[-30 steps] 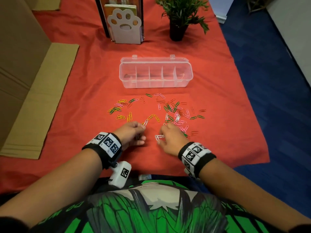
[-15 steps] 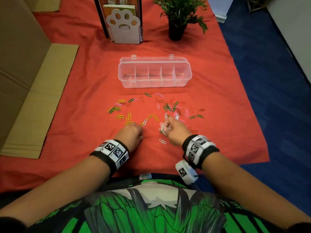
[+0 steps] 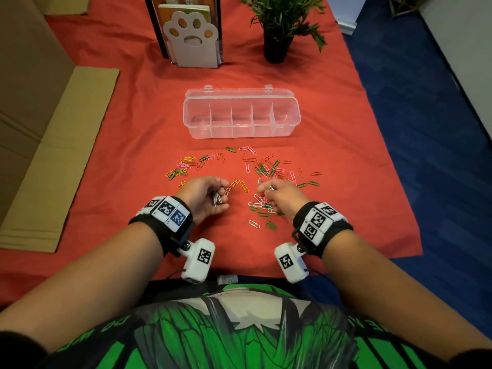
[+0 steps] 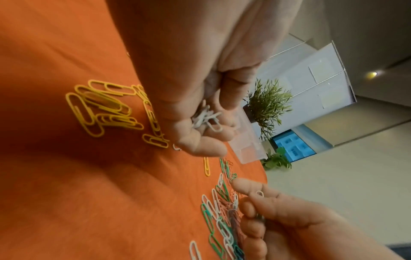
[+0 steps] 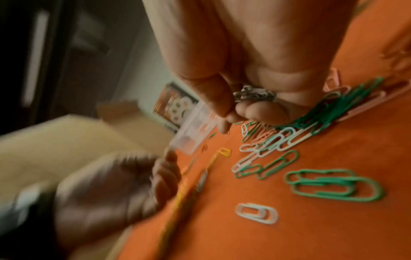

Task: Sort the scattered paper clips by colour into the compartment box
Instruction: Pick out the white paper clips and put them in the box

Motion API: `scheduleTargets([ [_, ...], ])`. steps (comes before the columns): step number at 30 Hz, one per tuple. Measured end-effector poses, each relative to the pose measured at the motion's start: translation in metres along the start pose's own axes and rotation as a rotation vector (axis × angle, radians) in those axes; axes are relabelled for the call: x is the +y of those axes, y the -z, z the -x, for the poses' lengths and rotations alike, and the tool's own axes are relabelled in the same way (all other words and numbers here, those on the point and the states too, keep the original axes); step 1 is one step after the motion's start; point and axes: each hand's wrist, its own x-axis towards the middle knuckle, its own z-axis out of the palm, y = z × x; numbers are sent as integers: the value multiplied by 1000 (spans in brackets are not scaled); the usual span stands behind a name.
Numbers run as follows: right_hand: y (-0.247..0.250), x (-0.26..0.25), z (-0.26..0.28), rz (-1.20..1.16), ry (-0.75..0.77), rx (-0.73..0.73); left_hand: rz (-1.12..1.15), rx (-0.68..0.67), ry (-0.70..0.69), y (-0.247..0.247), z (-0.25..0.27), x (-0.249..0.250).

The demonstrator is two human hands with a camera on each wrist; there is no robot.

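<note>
Coloured paper clips (image 3: 266, 169) lie scattered on the red cloth in front of a clear compartment box (image 3: 241, 133) with its lid open. My left hand (image 3: 210, 195) is turned palm up and cups a bunch of white clips (image 4: 205, 117) in its curled fingers. My right hand (image 3: 277, 194) rests over a pile of green, white and pink clips (image 5: 289, 133) and grips a small bunch of white clips (image 5: 253, 94) against its palm. A single white clip (image 3: 254, 224) and green clips (image 3: 271, 225) lie nearest me. Yellow clips (image 4: 104, 109) lie beside the left hand.
A paw-shaped book holder (image 3: 190, 39) and a potted plant (image 3: 279, 27) stand at the back of the cloth (image 3: 119, 169). Flattened cardboard (image 3: 58, 155) lies along the left edge. Blue floor (image 3: 426, 129) lies beyond the cloth's right edge.
The left hand has rolled palm up, showing the white clips it holds. The right hand has shifted slightly right over the mixed pile. Several clips now lie uncovered near me.
</note>
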Motion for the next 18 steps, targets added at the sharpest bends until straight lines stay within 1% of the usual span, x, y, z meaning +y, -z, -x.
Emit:
scheduleTargets([
  [1, -2, -2, -1, 144, 28, 21, -67, 55, -23, 0, -4, 0],
  [2, -4, -5, 0, 265, 57, 47, -250, 129, -82, -1, -8, 0],
  [4, -7, -5, 1, 524, 134, 132, -804, 285, -232, 0, -13, -3],
  [5, -9, -4, 2, 664, 184, 176, -1046, 350, -309, 0, -15, -5],
  [6, -12, -2, 2, 798, 240, 207, -1220, 382, -382, -1, -15, -7],
  [8, -21, 3, 2, 1012, 331, 217, -1407, 378, -485, -3, -16, -10],
  [10, -29, 4, 3, 1130, 396, 224, -1488, 340, -512, -4, -18, -15],
  [11, -32, 3, 4, 1167, 418, 227, -1507, 321, -503, -5, -19, -16],
  [14, -36, 1, 1, 1178, 408, 180, -1466, 300, -493, -7, -20, -18],
  [16, -31, -1, -7, 1022, 355, 105, -1302, 316, -482, -6, -20, -16],
  [17, -26, -4, -10, 887, 316, 74, -1180, 318, -436, -7, -19, -13],
  [18, -19, -7, -13, 737, 275, 49, -1006, 279, -355, -7, -17, -10],
])
